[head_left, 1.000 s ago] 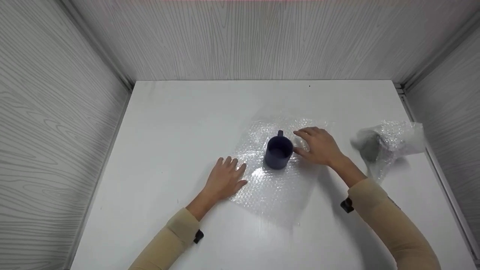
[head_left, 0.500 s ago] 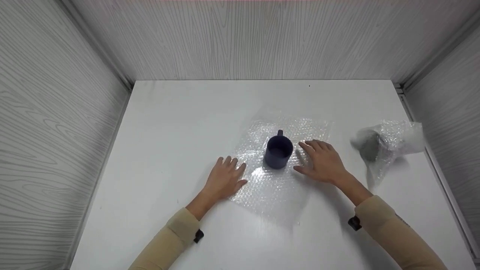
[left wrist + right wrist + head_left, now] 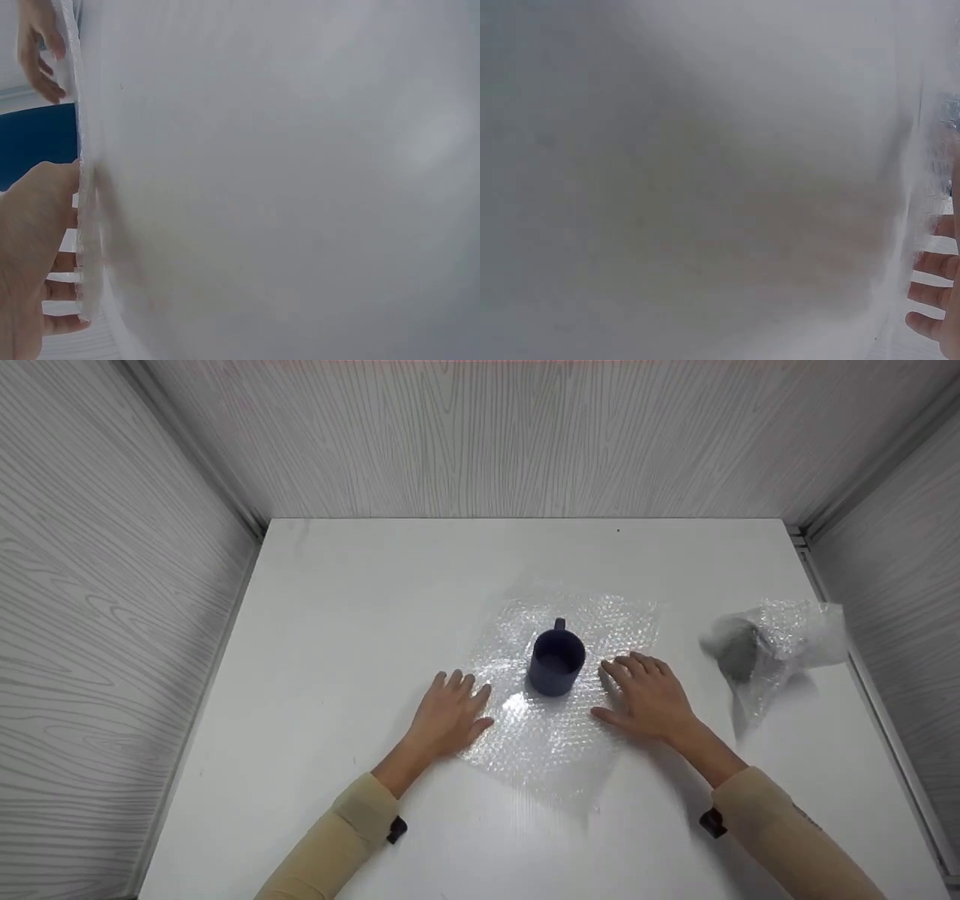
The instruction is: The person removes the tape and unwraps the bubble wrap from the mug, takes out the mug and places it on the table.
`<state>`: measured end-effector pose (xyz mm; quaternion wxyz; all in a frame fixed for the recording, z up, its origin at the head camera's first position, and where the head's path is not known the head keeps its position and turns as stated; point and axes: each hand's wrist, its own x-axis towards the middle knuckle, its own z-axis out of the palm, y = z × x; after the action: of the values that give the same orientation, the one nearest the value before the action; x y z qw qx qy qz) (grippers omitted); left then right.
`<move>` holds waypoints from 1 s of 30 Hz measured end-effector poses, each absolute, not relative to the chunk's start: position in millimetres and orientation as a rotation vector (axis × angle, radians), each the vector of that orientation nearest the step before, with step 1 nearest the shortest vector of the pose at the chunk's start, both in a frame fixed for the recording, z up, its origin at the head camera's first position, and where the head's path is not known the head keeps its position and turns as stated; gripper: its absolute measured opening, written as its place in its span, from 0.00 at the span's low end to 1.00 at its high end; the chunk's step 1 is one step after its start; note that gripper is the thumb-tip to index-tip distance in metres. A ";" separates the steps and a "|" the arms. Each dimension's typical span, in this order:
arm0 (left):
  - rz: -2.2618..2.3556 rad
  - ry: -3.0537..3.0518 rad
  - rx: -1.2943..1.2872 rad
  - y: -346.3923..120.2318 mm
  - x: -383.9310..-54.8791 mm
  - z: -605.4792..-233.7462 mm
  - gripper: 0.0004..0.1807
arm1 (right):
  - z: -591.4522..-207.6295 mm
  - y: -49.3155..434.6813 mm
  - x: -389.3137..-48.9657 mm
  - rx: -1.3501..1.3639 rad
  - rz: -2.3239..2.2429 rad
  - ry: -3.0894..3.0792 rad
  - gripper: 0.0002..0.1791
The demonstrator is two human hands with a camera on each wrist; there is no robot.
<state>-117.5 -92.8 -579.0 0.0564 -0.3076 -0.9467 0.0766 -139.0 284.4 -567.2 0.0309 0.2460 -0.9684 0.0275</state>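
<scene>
A dark blue mug (image 3: 553,669) stands upright on a flat sheet of bubble wrap (image 3: 551,757), its handle pointing to the back. My left hand (image 3: 448,715) rests with spread fingers on the sheet's left edge. On the right part of the sheet lies my right hand (image 3: 646,697), fingers spread, a short way from the mug. Neither hand touches the mug. In the left wrist view the left hand (image 3: 45,240) has its fingertips at the wrap's edge, with the blue mug (image 3: 37,142) beyond. The right wrist view shows the right hand's fingers (image 3: 930,294) at the wrap.
A grey-green item in bubble wrap (image 3: 757,652) lies at the right of the white table (image 3: 360,600). Pale wood-grain panels (image 3: 480,442) stand at the back and both sides.
My right hand has moved from beside the mug toward the front and slightly right, settling on the bubble wrap. The left hand and the mug have stayed put.
</scene>
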 end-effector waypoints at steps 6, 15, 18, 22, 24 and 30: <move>0.253 -2.828 -0.929 -92.4 -115.9 -579.5 0.32 | -574.2 285.7 -137.7 0.800 -0.008 -2.955 0.47; 0.261 -2.788 -0.918 -88.6 -118.7 -573.5 0.33 | -578.6 286.0 -136.2 0.819 0.018 -2.928 0.46; 0.260 -2.780 -0.913 -84.8 -121.4 -567.6 0.34 | -578.9 285.7 -136.0 0.812 0.020 -2.943 0.45; 0.221 -2.778 -0.912 -77.0 -126.6 -557.5 0.37 | -579.0 285.2 -135.7 0.802 0.011 -2.983 0.46; 0.188 -2.775 -0.910 -72.6 -129.7 -551.6 0.39 | -579.3 284.8 -135.9 0.800 0.007 -2.991 0.46; 0.128 -2.738 -0.892 -57.5 -139.4 -537.1 0.44 | -579.8 284.5 -135.2 0.813 0.002 -2.966 0.45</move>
<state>-139.4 -57.5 -537.1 0.1291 -0.3069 -0.9419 0.0441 -135.2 284.5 -579.8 0.0330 0.2643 -0.9639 0.0008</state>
